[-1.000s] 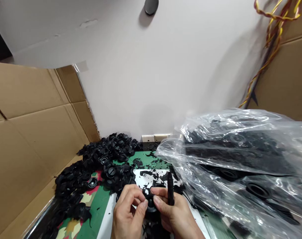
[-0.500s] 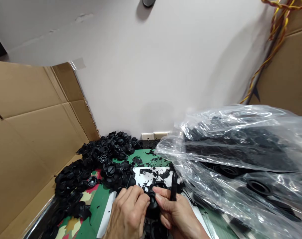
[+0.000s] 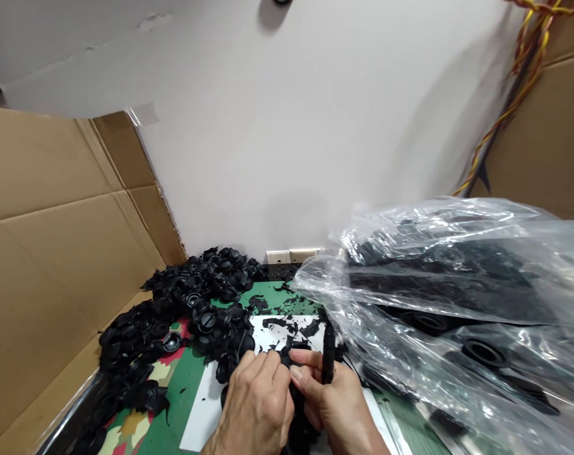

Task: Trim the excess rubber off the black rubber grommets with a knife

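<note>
My left hand (image 3: 261,401) is closed, its back toward me, fingertips hidden against a small black rubber part (image 3: 285,357). Thumb and forefinger of my right hand (image 3: 336,401) pinch the other side of that part. A dark stick-like tool (image 3: 329,354), perhaps a trimming knife, stands upright between the fingers of the same hand; its working end does not show. Under both hands lies a white sheet (image 3: 201,411) with black scraps (image 3: 287,327) strewn over it. Just left of my left hand is a loose black ribbed part (image 3: 226,366).
A heap of black ribbed rubber parts (image 3: 211,278) spreads along the left side, against a cardboard wall (image 3: 69,253). A large clear plastic bag (image 3: 438,284) with black parts inside covers the right. A green mat (image 3: 177,392) lies beneath, and a white wall (image 3: 315,126) rises behind.
My left hand has turned and shifted right, now covering more of the black part. My right hand keeps its pinch and the tool. The view has moved slightly.
</note>
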`<control>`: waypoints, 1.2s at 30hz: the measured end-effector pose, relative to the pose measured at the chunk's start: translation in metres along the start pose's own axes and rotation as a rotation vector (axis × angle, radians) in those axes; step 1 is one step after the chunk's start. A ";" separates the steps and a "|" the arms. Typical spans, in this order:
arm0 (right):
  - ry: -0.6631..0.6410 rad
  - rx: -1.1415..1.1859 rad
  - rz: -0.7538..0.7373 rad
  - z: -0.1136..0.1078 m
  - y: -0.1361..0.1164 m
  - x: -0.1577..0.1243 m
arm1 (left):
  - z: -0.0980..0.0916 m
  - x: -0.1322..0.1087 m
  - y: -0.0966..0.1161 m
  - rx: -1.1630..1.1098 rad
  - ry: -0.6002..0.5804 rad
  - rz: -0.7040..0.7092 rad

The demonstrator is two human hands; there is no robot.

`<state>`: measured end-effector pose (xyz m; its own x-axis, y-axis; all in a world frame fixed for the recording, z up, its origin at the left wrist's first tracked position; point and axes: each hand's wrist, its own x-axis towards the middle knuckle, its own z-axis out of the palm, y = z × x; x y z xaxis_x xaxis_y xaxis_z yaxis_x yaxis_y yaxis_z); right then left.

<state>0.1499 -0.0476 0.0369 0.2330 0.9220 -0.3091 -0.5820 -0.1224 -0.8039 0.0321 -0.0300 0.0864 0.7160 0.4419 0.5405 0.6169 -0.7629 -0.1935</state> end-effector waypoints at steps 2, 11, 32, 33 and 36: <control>-0.007 -0.003 -0.032 -0.001 -0.003 -0.001 | 0.002 0.001 0.000 -0.037 0.034 -0.045; -0.097 0.128 0.052 -0.004 -0.009 0.004 | 0.003 -0.003 -0.007 -0.553 0.052 -0.402; -0.049 0.091 0.042 -0.003 -0.007 0.003 | -0.002 0.004 -0.003 0.006 0.006 0.006; -0.042 0.064 0.029 -0.003 -0.007 0.003 | 0.000 0.004 -0.002 0.023 0.027 0.021; -0.032 -0.011 -0.003 -0.002 -0.008 0.000 | 0.009 0.003 0.000 0.044 0.064 0.022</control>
<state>0.1563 -0.0475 0.0420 0.2097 0.9337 -0.2902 -0.5727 -0.1233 -0.8105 0.0370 -0.0251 0.0808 0.7080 0.3930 0.5868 0.6161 -0.7498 -0.2412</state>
